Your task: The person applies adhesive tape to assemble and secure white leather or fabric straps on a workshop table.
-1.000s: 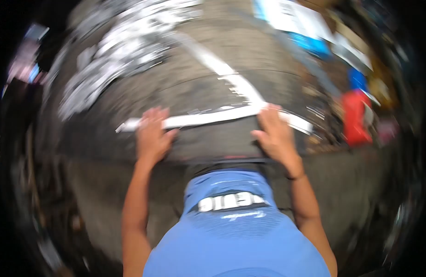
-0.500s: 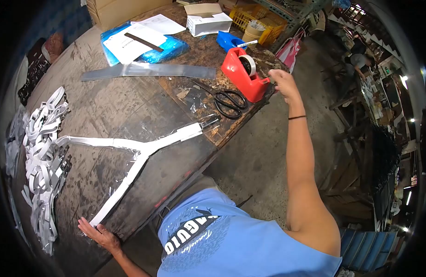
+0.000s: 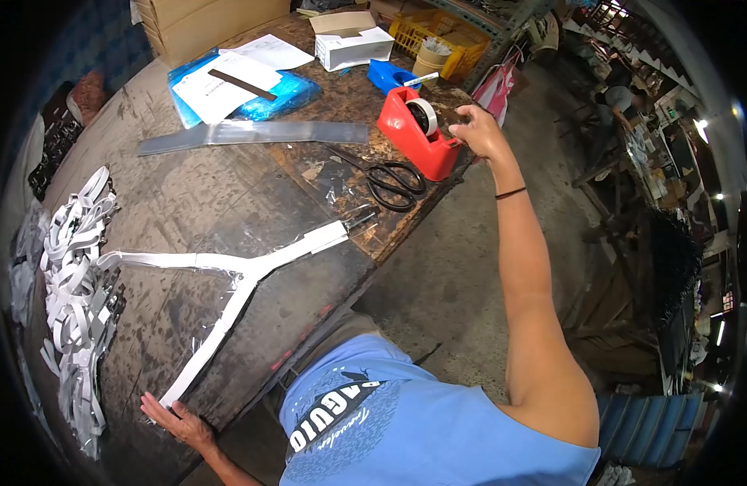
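A white Y-shaped strap piece point(image 3: 248, 271) lies flat on the worn table, with clear film along its edges. My left hand point(image 3: 179, 423) rests with fingers spread at the strap's lower end. At the table's right edge, my right hand point(image 3: 480, 134) has its thumb and forefinger pressed together at the cutter end of the red tape dispenser point(image 3: 420, 139); whatever is between the fingertips is too small to make out. Black-handled scissors point(image 3: 396, 185) lie just below the dispenser.
A tangled pile of white straps point(image 3: 72, 283) covers the left side. A long clear plastic strip point(image 3: 252, 134), papers point(image 3: 227, 85) on blue plastic packs, a white box point(image 3: 353, 47), a blue dispenser point(image 3: 387, 75) and a yellow crate point(image 3: 422, 36) stand farther back. Another person point(image 3: 620, 99) is at the far right.
My right hand has shifted slightly left and up, closer to the dispenser's cutter end. The whole view has moved a little; my left hand remains at the strap's lower end.
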A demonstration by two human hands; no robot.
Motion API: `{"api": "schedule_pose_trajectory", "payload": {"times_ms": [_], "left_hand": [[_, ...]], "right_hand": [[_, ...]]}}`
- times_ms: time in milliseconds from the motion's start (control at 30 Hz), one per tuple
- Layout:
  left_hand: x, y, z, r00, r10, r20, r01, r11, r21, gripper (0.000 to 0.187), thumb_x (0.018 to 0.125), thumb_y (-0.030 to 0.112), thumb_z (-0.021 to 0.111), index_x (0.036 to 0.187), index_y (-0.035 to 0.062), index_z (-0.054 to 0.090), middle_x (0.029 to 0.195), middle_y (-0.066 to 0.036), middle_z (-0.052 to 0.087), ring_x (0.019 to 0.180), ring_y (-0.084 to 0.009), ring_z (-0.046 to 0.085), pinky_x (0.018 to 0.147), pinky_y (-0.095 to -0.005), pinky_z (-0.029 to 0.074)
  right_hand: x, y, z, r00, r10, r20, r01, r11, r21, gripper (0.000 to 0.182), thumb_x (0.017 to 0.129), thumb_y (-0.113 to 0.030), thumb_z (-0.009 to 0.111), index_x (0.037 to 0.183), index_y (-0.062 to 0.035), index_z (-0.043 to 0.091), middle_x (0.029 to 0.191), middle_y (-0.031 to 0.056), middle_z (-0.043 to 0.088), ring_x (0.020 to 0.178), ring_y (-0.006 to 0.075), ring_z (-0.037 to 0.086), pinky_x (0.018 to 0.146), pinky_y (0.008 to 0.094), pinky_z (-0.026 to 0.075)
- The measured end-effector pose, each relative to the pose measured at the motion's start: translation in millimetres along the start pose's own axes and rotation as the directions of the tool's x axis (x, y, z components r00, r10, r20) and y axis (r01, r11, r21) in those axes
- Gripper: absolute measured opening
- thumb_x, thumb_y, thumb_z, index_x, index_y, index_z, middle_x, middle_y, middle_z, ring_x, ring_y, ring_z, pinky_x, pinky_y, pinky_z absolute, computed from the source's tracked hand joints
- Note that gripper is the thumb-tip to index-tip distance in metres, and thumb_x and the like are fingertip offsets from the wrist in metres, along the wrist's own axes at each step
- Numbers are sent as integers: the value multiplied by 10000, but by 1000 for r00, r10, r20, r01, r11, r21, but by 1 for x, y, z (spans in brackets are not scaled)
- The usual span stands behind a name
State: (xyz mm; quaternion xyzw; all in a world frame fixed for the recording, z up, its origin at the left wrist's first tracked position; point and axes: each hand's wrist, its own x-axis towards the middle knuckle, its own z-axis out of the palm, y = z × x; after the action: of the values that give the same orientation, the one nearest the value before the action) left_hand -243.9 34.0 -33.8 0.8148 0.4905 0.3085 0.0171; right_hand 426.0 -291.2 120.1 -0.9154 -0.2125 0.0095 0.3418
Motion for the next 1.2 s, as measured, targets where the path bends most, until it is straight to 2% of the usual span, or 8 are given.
{"api": "schedule_pose_trajectory", "payload": {"times_ms": [100, 667, 733, 833, 867, 933, 1033, 1200], "left_hand": [[0, -3, 0, 1000, 15, -16, -15, 1000, -11, 679, 1026, 528, 338, 1491, 34, 344, 1544, -197, 311, 1455, -387, 221, 1171, -512, 218], [0, 1, -3, 999, -37, 12, 37, 999, 12, 699, 1020, 550, 314, 1498, 40, 329, 1546, -197, 307, 1465, -374, 203, 1173, -507, 219], [0, 0, -2, 999, -38, 6, 38, 999, 14, 704, 1018, 555, 314, 1498, 39, 329, 1544, -197, 311, 1465, -371, 205, 1173, -506, 221], [1, 2, -4, 999, -15, -48, 14, 1000, -23, 656, 1024, 505, 378, 1474, 27, 374, 1525, -198, 347, 1446, -374, 256, 1163, -490, 241], [0, 5, -5, 996, 11, -86, -15, 999, -45, 619, 1024, 465, 415, 1451, 17, 406, 1503, -198, 378, 1420, -374, 302, 1151, -483, 258], [0, 11, -8, 980, 88, -177, -99, 994, -53, 483, 1010, 316, 521, 1365, -11, 507, 1401, -196, 490, 1312, -365, 437, 1113, -469, 304], [6, 64, -8, 990, -30, -137, -18, 942, -335, 281, 951, 91, 560, 1209, -2, 619, 1221, -151, 595, 1165, -305, 528, 1066, -423, 351], [30, 180, -1, 982, 72, 173, 96, 595, -798, 172, 940, 151, 615, 1038, 18, 661, 1122, -114, 592, 1066, -214, 548, 948, -324, 422]], "right_hand": [[-27, 0, -4, 978, 176, 111, -206, 890, 407, 685, 830, -106, 714, 1426, -33, 385, 762, 24, 608, 653, 93, 579, 575, 252, 481], [-51, 35, 28, 980, 182, 79, -189, 736, 650, 660, 877, -123, 692, 1441, -38, 361, 766, 4, 578, 705, 112, 574, 699, 310, 520], [-45, 41, 33, 989, -40, -140, 70, 972, 223, 679, 863, -95, 672, 1446, -17, 333, 759, 13, 582, 691, 94, 582, 688, 291, 506], [-50, 44, 33, 967, -89, -238, -19, 909, -417, 755, 854, -73, 658, 1491, 3, 260, 762, 15, 582, 692, 90, 581, 666, 278, 490], [-54, 42, 32, 968, -105, -227, 2, 911, -413, 755, 854, -73, 658, 1491, 3, 260, 762, 15, 582, 692, 90, 581, 666, 278, 490], [-86, 24, 35, 995, -69, -74, 88, 951, 296, 699, 904, -84, 606, 1504, 14, 261, 784, 21, 583, 744, 106, 587, 723, 274, 474], [-143, -61, 65, 959, -240, 152, 66, 709, 702, 720, 918, -71, 568, 1537, -30, 203, 818, 22, 602, 778, 86, 574, 746, 254, 459], [-198, -159, 128, 685, -553, 475, -40, 622, 782, 682, 935, -50, 523, 1540, -38, 210, 851, 24, 603, 834, 87, 545, 819, 259, 437]]}}
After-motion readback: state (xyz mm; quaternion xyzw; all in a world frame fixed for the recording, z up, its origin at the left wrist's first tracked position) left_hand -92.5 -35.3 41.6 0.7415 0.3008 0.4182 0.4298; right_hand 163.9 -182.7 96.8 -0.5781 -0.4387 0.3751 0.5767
